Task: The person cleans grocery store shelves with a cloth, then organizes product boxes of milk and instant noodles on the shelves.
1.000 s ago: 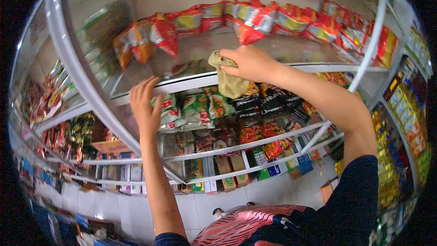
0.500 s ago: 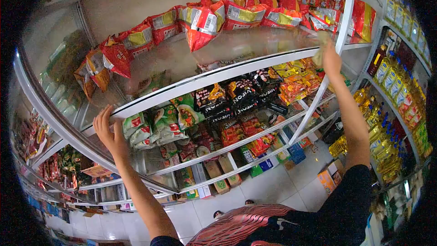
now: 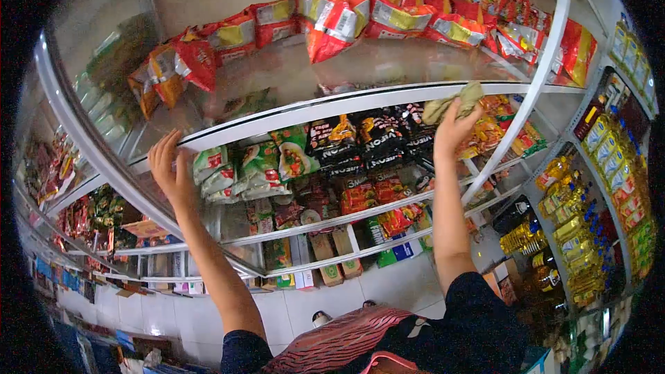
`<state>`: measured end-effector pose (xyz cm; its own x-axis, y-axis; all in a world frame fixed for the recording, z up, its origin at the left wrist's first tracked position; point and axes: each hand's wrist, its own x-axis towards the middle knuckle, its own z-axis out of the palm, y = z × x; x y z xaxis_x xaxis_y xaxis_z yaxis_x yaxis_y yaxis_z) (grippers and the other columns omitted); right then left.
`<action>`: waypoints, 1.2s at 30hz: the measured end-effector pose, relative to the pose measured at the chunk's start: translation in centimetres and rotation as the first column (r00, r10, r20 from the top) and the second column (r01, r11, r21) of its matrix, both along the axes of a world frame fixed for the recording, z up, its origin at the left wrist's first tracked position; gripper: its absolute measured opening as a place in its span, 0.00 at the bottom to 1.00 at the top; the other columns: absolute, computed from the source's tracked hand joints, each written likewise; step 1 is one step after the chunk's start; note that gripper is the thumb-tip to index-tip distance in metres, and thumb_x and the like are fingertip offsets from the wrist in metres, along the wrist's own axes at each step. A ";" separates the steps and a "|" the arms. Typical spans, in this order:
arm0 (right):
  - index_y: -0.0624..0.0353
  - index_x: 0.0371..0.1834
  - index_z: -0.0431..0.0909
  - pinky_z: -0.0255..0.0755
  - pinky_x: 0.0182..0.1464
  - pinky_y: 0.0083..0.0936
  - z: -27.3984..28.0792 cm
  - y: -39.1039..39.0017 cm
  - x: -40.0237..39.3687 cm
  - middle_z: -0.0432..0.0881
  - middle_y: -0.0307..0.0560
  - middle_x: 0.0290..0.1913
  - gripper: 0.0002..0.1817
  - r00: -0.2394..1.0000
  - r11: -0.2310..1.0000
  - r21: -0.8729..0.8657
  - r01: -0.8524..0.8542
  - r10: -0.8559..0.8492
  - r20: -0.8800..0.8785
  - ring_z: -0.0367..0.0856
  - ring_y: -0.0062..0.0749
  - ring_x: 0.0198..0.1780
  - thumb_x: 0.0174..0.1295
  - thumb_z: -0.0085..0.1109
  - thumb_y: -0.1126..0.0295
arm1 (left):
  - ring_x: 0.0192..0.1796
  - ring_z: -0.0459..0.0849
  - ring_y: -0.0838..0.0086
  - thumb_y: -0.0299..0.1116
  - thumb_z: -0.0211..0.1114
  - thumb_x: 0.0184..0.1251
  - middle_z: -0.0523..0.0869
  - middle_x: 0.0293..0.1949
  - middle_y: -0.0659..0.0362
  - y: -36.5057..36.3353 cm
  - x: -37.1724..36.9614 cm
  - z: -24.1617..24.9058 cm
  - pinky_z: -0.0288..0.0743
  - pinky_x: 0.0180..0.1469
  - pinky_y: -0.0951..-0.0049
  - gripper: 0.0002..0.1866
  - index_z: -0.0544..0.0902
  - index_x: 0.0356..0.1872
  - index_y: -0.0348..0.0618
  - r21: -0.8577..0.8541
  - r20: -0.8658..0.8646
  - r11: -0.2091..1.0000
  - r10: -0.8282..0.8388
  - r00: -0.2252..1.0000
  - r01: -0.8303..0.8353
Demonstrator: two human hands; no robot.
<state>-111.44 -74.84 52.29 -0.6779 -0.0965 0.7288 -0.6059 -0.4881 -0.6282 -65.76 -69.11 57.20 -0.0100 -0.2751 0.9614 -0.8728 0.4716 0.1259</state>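
My right hand (image 3: 455,128) is closed on a crumpled olive-green cloth (image 3: 443,105), which lies against the white front rail (image 3: 298,111) of the upper glass shelf. At the left end of that rail, my left hand (image 3: 170,166) rests with fingers stretched over the edge and thumb apart, holding nothing. Red snack bags (image 3: 339,21) stand in a curved row on the shelf behind the rail. Below the rail are black noodle packets (image 3: 381,142), green-and-white packets (image 3: 260,166) and orange-yellow packets (image 3: 495,114), the last partly behind my right hand.
A white upright post (image 3: 547,62) crosses the case front right of my right hand. A curved metal frame (image 3: 76,118) runs beside my left hand. Bottles of yellow oil (image 3: 571,235) fill a rack at the right. Boxes (image 3: 329,270) stand low on the tiled floor (image 3: 402,284).
My right hand has moved left along the rail with the cloth, away from the white post. My left hand stays at the rail's left end. The view has shifted slightly.
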 end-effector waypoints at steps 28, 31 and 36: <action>0.61 0.51 0.67 0.68 0.46 0.36 1.2 6.4 33.9 0.75 0.56 0.44 0.20 0.481 0.582 0.390 -0.713 0.812 -0.331 0.74 0.51 0.45 0.53 0.53 0.73 | 0.61 0.59 0.61 0.34 0.55 0.59 0.64 0.56 0.50 1.4 -3.3 -5.5 0.47 0.63 0.63 0.19 0.67 0.51 0.40 -0.065 -0.587 0.981 -0.185 0.788 0.183; 0.59 0.52 0.67 0.69 0.45 0.38 1.0 6.5 34.6 0.74 0.57 0.46 0.21 0.344 0.489 0.587 -0.645 0.872 -0.347 0.73 0.52 0.45 0.53 0.50 0.71 | 0.51 0.67 0.73 0.34 0.49 0.65 0.69 0.48 0.55 2.5 -4.3 -5.5 0.59 0.54 0.74 0.17 0.64 0.52 0.38 -0.212 -0.881 0.806 -0.402 0.249 0.552; 0.54 0.53 0.67 0.68 0.48 0.38 1.1 8.9 33.4 0.72 0.56 0.50 0.22 0.129 0.307 0.604 -0.736 0.939 -0.319 0.73 0.51 0.46 0.52 0.52 0.69 | 0.44 0.73 0.74 0.27 0.53 0.61 0.74 0.41 0.55 2.8 -1.4 -4.4 0.66 0.48 0.76 0.12 0.69 0.44 0.34 -0.148 -0.812 0.970 -0.230 0.536 0.192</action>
<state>-78.03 -65.98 53.39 0.4684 -0.5514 0.6903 -0.1369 -0.8172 -0.5599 -67.16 -66.31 52.79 0.7323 -0.3384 0.5910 -0.2732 0.6489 0.7101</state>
